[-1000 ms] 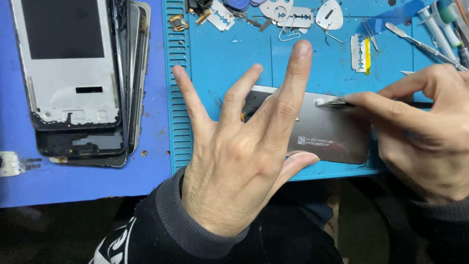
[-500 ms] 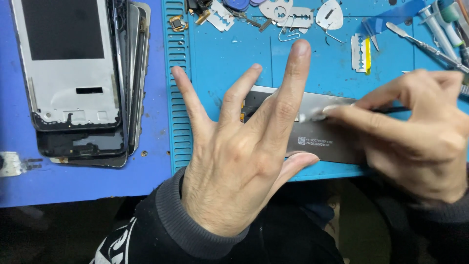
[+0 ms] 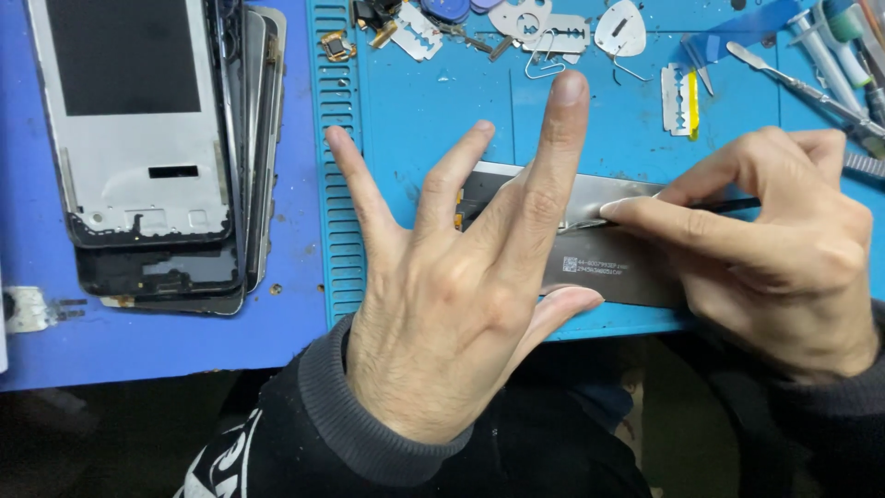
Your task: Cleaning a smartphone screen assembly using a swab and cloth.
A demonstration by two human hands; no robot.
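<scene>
A dark grey phone screen panel (image 3: pixel 613 263) lies face down near the front edge of the blue work mat (image 3: pixel 433 111). My left hand (image 3: pixel 461 286) presses on its left part with fingers spread, thumb at the panel's lower edge. My right hand (image 3: pixel 765 249) pinches a thin dark tool (image 3: pixel 728 205) whose tip lies flat on the panel's back, close to my left middle finger. Much of the panel is hidden under both hands.
A stack of phone frames and screens (image 3: pixel 157 148) lies on the left. Along the mat's far edge are razor blades (image 3: pixel 680 100), picks (image 3: pixel 619 28) and metal clips. Metal spudgers and syringes (image 3: pixel 811 65) sit at the top right. The bench's front edge runs just below the panel.
My right hand has slid left across the panel with the tool, from its right part to near my left middle finger. My left hand stays put.
</scene>
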